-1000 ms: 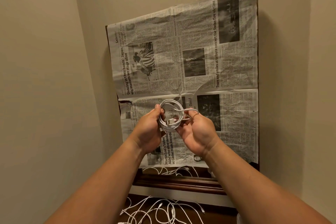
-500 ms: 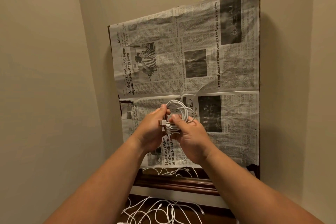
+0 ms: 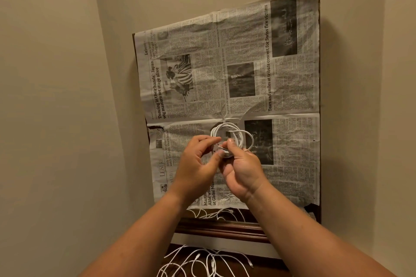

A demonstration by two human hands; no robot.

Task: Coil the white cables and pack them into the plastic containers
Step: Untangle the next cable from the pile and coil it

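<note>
A white cable wound into a small coil [image 3: 227,135] is held up in front of a sheet of newspaper. My right hand [image 3: 242,170] grips the lower part of the coil from below, thumb against it. My left hand [image 3: 198,162] pinches the cable's plug end at the coil's left side. One loose loop sticks out to the right of the coil. Several loose white cables [image 3: 202,263] lie tangled at the bottom of the view, and more [image 3: 216,212] show just under the newspaper's lower edge. No plastic container is in view.
The newspaper [image 3: 236,74] covers a dark wooden surface whose front edge [image 3: 220,229] shows below it. Beige walls close in on the left, far side and right.
My right hand has shifted from the coil's right side to under it. My left hand now pinches the plug end. The view has tilted slightly.
</note>
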